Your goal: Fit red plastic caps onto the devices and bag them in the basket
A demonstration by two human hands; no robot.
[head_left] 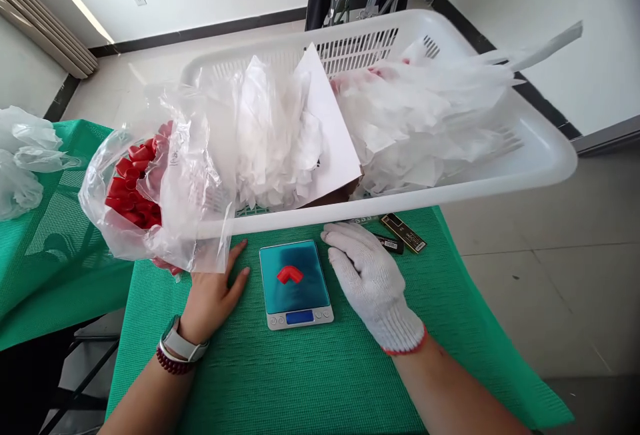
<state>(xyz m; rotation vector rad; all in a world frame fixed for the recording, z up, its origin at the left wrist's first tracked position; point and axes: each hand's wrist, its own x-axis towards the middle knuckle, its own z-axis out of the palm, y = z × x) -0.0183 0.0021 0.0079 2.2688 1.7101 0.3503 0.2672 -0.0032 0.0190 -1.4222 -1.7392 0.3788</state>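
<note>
A small kitchen-type scale with a blue platform lies on the green cloth, and on it rests a bent red piece like an elbow-shaped cap. My left hand, bare, is down on the cloth left of the scale with its fingers spread; part of it is hidden under the hanging edge of a clear plastic bag. Several red pieces of a similar kind fill that bag. To the scale's right lies my right hand in a white knitted glove, fingers stretched out, holding nothing visible.
A white plastic basket spans the far side of the table, heaped with white film-like bags and split by a white board. Two dark labelled packets lie beyond my right hand. Another green-covered table stands at left.
</note>
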